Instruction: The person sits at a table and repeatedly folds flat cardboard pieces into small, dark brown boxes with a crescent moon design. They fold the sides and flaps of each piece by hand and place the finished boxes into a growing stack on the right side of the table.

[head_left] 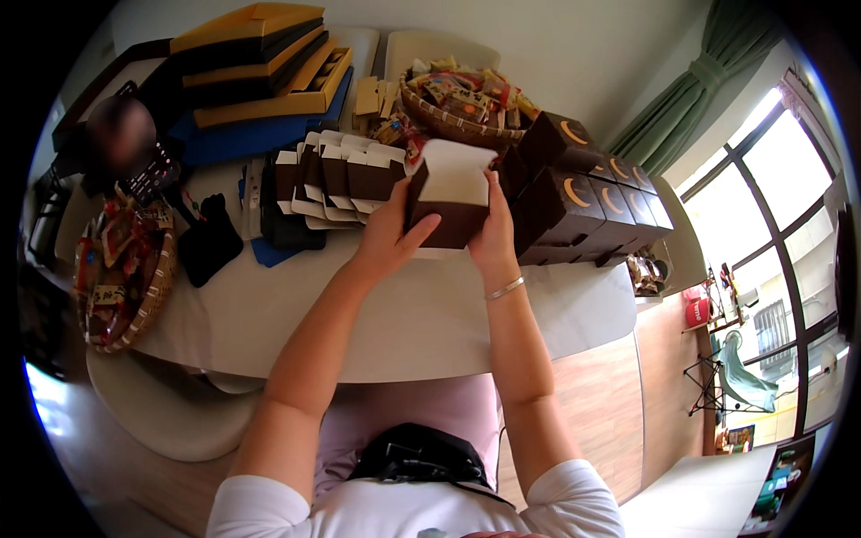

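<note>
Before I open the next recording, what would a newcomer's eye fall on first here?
First, the open brown box held between the left hand and right hand, near the picture's centre. Then the stack of crescent-marked brown boxes to its right, and the wicker basket of wrapped packets behind.

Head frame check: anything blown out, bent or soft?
All head view: large window at right mostly blown out, its dark bars bowed by the fisheye; black vignette in the corners; round patch at upper left blurred; brown carton fairly sharp.
</note>
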Available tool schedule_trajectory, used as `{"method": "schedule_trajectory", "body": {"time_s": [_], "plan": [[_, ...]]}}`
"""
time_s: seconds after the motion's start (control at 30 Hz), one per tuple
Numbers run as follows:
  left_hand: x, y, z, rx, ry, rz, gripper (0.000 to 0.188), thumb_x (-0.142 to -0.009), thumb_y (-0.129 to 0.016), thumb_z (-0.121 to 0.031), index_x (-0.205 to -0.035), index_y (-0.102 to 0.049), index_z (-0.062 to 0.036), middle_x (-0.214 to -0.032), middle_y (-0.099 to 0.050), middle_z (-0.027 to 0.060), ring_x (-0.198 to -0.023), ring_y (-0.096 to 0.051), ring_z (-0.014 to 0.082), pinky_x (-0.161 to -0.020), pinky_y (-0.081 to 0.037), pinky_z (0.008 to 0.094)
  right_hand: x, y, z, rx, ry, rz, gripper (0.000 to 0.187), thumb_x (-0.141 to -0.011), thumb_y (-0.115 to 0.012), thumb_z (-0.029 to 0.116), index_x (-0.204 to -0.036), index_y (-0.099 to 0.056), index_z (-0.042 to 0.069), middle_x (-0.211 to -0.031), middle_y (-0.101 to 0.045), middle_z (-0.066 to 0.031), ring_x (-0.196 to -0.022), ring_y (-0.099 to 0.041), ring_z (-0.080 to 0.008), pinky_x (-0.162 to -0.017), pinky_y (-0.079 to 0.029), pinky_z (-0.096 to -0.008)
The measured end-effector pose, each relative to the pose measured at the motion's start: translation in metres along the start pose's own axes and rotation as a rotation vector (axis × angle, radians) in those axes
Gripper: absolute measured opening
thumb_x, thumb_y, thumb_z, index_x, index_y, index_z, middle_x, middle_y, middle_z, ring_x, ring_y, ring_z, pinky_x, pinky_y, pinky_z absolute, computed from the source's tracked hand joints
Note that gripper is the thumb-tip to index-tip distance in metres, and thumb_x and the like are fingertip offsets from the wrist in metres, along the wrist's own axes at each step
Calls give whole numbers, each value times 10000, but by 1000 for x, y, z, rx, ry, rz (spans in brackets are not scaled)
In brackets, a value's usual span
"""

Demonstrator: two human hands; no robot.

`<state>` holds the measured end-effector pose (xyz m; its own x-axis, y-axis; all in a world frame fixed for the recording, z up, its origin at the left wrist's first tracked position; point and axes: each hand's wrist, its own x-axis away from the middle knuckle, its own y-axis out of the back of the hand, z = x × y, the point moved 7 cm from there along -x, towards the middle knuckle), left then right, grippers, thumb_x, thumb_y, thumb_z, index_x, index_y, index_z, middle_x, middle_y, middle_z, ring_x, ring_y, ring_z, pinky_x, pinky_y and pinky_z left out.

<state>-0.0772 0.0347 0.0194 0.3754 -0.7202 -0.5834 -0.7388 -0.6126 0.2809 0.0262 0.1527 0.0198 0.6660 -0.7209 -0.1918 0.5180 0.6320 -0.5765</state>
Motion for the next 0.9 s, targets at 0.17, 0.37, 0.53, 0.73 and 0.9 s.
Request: {"method": "schedule_trajectory", "body": {"time_s": [0.17, 0.37, 0.53, 0.73, 0.9], "plan": [[2, -2, -3, -68, -31, 21, 658, -930, -639, -380, -1377, -366, 18, -1052, -649, 285, -950, -657, 450, -781, -521, 450, -1, 7, -8, -39, -124, -19, 296, -1018, -516, 260, -1206, -626, 59, -1153, -657, -32, -1045, -619, -150, -888, -499, -297], [2, -2, -9, -41, -58, 56, 640, -943, -619, -336, -1416, -343, -5, -1108, -642, 262, -1000, -641, 444, -839, -506, 447, -1, 5, -1, 15, -57, 51, 248, -985, -550, 178, -1152, -642, 19, -1091, -683, -50, -990, -647, -166, -855, -515, -300], [2, 1, -16, 73, -164, -37, 623, -977, -557, -312, -1461, -303, -13, -1225, -584, 236, -1085, -604, 400, -907, -475, 411, -1, 6, 3, 72, -84, 34, 181, -940, -613, 80, -1078, -692, -5, -994, -712, -73, -867, -679, -159, -747, -544, -283], [-1, 5, -29, 38, -263, 35, 402, -1029, -483, -286, -1352, -467, -47, -1206, -524, 162, -1112, -540, 313, -952, -433, 371, -4, 10, -2, 90, -97, 26, 155, -925, -641, 61, -1041, -711, -12, -973, -719, -76, -821, -680, -137, -693, -545, -263], [-2, 4, -24, 149, -208, 43, 321, -1053, -432, -318, -1165, -546, -39, -1086, -507, 105, -1003, -517, 245, -907, -408, 324, -4, 13, -1, 120, -97, 25, 174, -921, -656, 74, -1070, -705, -2, -1018, -716, -69, -893, -671, -138, -772, -532, -268]]}}
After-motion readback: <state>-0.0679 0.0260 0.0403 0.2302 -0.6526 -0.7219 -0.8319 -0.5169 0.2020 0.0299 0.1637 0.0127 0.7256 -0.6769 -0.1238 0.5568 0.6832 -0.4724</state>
